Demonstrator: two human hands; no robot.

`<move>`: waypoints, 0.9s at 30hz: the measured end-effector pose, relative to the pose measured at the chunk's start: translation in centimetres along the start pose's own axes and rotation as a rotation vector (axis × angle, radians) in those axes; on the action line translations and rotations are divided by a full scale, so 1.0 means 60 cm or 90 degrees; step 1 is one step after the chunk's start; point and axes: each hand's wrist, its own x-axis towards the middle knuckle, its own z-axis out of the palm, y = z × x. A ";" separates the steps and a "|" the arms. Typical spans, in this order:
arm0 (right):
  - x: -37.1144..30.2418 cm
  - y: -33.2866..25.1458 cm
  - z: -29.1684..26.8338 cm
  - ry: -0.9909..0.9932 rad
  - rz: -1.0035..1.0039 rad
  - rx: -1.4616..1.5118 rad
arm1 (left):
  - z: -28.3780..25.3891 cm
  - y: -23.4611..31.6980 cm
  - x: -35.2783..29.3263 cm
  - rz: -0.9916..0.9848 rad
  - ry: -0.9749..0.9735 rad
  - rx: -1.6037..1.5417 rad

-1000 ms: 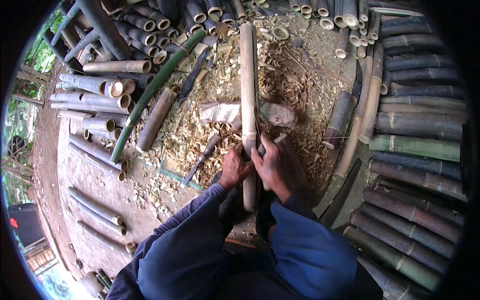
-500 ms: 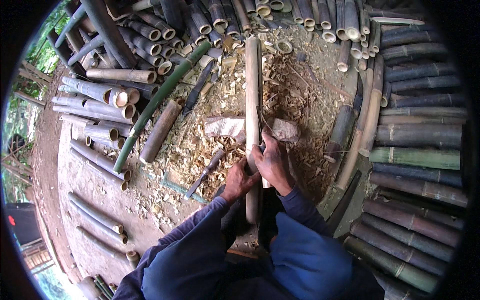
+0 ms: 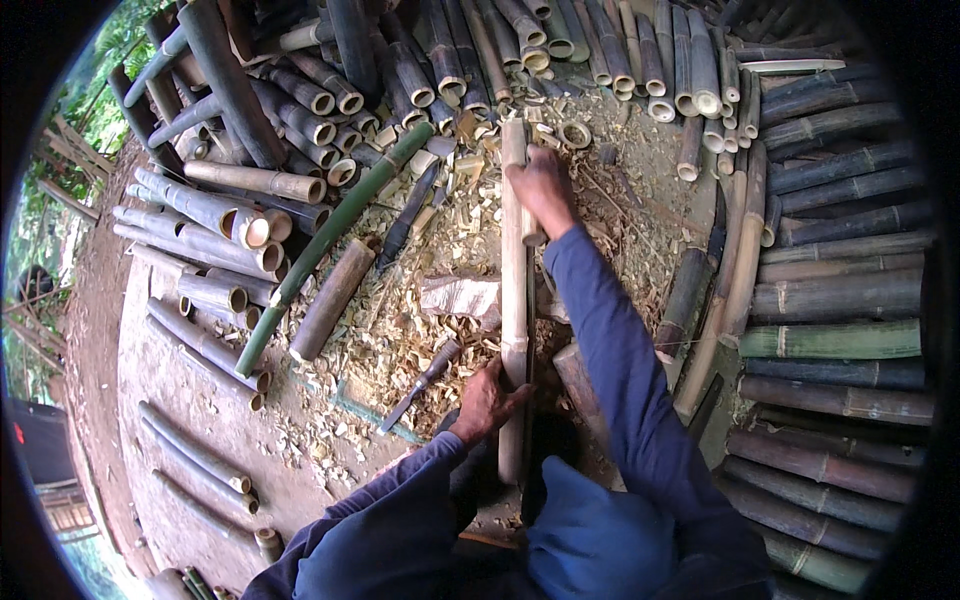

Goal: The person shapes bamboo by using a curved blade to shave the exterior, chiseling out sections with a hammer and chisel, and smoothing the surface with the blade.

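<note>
A long peeled bamboo pole (image 3: 514,300) runs away from me between my knees, across a rough wooden block (image 3: 460,297). My left hand (image 3: 487,405) is closed on its near part, with the thumb lying over the top. Up at the far end, my right hand (image 3: 545,190) is wrapped round a knife whose wooden handle (image 3: 533,236) sticks out toward me along the pole's right side. Its blade is hidden by the hand and the pole. To the left of the pole lies a chisel-like tool (image 3: 425,384) with a dark handle, resting among shavings.
Pale shavings (image 3: 360,400) cover the ground around the block. A green bamboo pole (image 3: 335,235) and a short brown bamboo piece (image 3: 335,298) lie at left. Stacked dark bamboo (image 3: 835,275) lines the right side, and cut tubes (image 3: 420,85) crowd the far edge.
My right hand has moved away from me to the pole's far end, carrying the knife, and its arm is stretched out. The left hand stays on the near part; the view has shifted slightly.
</note>
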 end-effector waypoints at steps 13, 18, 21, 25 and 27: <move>-0.469 0.078 -0.107 -0.191 0.139 0.426 | -0.058 -0.037 0.008 -0.035 -0.215 -0.370; -0.551 0.099 -0.128 -0.250 0.144 0.309 | -0.046 -0.039 0.005 -0.030 -0.171 -0.350; -0.570 0.105 -0.138 -0.265 0.094 0.217 | -0.028 -0.022 -0.003 -0.046 -0.135 -0.304; -0.583 0.106 -0.144 -0.235 0.014 0.106 | -0.004 -0.031 -0.009 -0.003 -0.072 -0.239; -0.585 0.101 -0.149 -0.247 -0.001 0.074 | 0.004 -0.037 -0.010 -0.006 -0.047 -0.226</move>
